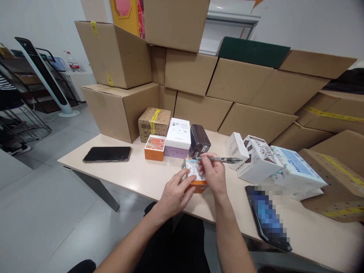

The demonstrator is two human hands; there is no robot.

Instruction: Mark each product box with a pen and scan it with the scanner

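Evidently, the left hand [178, 192] is clasping the orange box [201, 187] by its near left corner, grip clamped there probably to stop it sliding. The right hand [214, 175] is keeping its grip pinched together on a slim pen [232, 160], which is lying nearly level over the box's printed top. That box is sitting near the front edge of the smooth, pale surface [142, 178]. Farther back, a flat, dark phone [107, 154] is lying leftward, and a squat orange carton [154, 155] is standing before a taller purple-and-white carton [178, 136]. Behind, matte brown cardboard boxes [203, 110] are forming a stacked wall, perhaps as a screen.
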